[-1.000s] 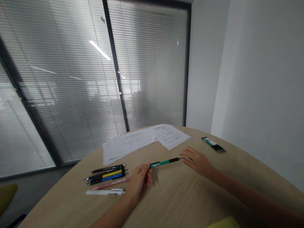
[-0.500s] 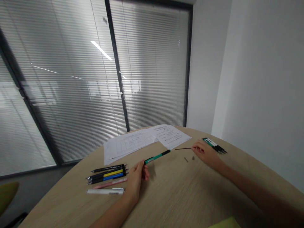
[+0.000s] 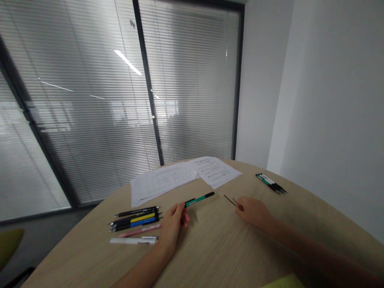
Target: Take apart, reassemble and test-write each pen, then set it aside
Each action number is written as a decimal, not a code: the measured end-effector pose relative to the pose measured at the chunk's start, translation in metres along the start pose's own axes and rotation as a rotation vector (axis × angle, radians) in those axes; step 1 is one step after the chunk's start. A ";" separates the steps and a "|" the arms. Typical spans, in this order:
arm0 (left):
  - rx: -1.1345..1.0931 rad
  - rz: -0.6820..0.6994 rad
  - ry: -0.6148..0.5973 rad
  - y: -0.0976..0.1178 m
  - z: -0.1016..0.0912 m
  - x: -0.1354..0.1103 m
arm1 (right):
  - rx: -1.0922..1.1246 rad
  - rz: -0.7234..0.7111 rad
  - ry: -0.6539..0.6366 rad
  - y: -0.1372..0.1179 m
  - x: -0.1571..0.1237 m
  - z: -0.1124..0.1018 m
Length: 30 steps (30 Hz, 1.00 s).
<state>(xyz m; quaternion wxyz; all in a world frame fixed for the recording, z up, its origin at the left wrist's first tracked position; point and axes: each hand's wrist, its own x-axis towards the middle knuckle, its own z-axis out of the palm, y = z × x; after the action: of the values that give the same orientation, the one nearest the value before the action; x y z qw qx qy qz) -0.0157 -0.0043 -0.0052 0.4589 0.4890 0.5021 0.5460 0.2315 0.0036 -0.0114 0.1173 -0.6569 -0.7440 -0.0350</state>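
Has just drawn the right hand [image 3: 252, 210] nearer, slanting a thin dark refill [image 3: 229, 200] — seemingly pinched in bunched fingers. Leaves it apart from the green pen [image 3: 198, 199], gripped over the worktop [image 3: 210, 252] by the left hand [image 3: 172, 222]. Has a tiny grey piece [image 3: 234, 200] crowding the right fingers, more pens [image 3: 142, 218] left, papers [image 3: 168, 181] beyond.

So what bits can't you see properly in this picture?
All in the head view:
Green pen: its near end is hidden by the left hand.
Thin dark rod: one end is hidden by the right hand.
Papers: the print is too small and blurred to read.
Yellowish thing: cut off by the bottom edge, so I can't tell what it is.
Blinds: they hide what is behind.
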 end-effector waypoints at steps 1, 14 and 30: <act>-0.003 -0.013 -0.003 0.001 0.001 -0.001 | 0.004 -0.010 0.001 0.001 0.000 0.002; 0.264 0.061 0.011 0.000 -0.002 -0.002 | 0.095 -0.009 0.134 0.007 0.002 0.009; 0.856 0.342 -0.172 0.058 0.003 0.008 | 0.110 -0.051 0.206 0.004 0.005 -0.001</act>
<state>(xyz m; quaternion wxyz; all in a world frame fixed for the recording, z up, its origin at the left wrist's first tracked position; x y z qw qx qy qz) -0.0137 -0.0005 0.0534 0.1594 0.7536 0.5547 0.3148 0.2347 0.0085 -0.0098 0.2282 -0.6231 -0.7453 -0.0644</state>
